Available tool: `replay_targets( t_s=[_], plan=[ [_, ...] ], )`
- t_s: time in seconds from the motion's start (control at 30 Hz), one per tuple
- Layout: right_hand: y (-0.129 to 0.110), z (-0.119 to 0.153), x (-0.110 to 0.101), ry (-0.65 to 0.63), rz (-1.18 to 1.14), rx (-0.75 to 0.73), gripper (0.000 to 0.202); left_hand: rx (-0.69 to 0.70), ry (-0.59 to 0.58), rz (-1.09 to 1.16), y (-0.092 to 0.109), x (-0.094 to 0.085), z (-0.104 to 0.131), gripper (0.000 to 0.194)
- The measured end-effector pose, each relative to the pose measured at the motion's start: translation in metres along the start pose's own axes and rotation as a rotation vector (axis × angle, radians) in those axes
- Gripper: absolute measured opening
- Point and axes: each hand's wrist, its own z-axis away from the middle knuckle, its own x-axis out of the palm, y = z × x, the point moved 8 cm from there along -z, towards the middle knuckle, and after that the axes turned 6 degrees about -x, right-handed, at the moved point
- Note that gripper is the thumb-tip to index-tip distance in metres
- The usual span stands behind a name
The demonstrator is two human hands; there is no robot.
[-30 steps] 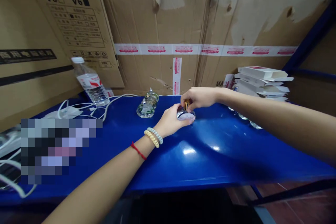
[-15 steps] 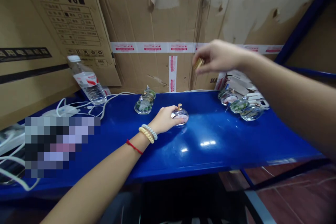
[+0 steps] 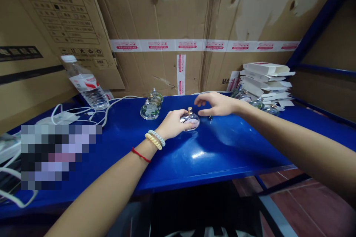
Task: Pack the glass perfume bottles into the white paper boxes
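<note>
A round clear perfume bottle (image 3: 191, 123) with a gold spray neck stands upright on the blue table (image 3: 178, 159). My left hand (image 3: 175, 123) is closed around its left side, thumb at the front. Just right of the bottle hovers my right hand (image 3: 215, 103), fingers apart, with nothing visible between them. Below it, a small dark and gold piece (image 3: 210, 118) lies on the table, partly hidden by the hand and too small to name.
Several perfume bottles (image 3: 151, 106) stand in a row at the back left. More bottles (image 3: 272, 110) sit at the right, partly behind my right arm, beside stacked white boxes (image 3: 265, 68). A water bottle (image 3: 87, 85) and white cables (image 3: 107, 113) are at the left. Cardboard (image 3: 150, 14) lines the back.
My right hand has come down towards the bottle, and the gold thing it held is out of its fingers. My left hand keeps its hold. The view has shifted slightly.
</note>
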Motion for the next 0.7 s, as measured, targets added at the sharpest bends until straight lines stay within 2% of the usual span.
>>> replay_targets(
  t_s=[0.1, 0.17, 0.33, 0.57, 0.63, 0.67, 0.7],
  plan=[
    [-0.039, -0.015, -0.002, -0.005, -0.021, -0.145, 0.027, -0.020, -0.007, 0.009, 0.000, 0.001, 0.001, 0.041],
    [-0.050, -0.023, -0.001, -0.021, 0.052, -0.158, 0.019, -0.015, 0.003, -0.020, 0.002, 0.000, 0.002, 0.041],
    [-0.048, -0.030, -0.001, -0.112, 0.167, -0.136, 0.018, -0.012, 0.019, -0.096, 0.004, 0.000, 0.002, 0.040],
    [-0.041, -0.034, 0.006, -0.117, 0.162, -0.227, 0.019, -0.008, 0.022, -0.111, 0.005, -0.001, -0.005, 0.039],
    [-0.042, -0.033, -0.005, -0.092, 0.138, -0.258, 0.015, -0.011, 0.017, -0.100, 0.004, 0.000, -0.006, 0.040],
    [-0.043, -0.030, -0.019, -0.037, 0.133, -0.272, 0.012, -0.010, 0.014, -0.097, 0.003, 0.001, -0.007, 0.041],
    [-0.044, -0.027, -0.043, 0.076, 0.122, -0.272, 0.011, -0.005, 0.011, -0.097, 0.003, 0.001, -0.007, 0.040]
  ],
)
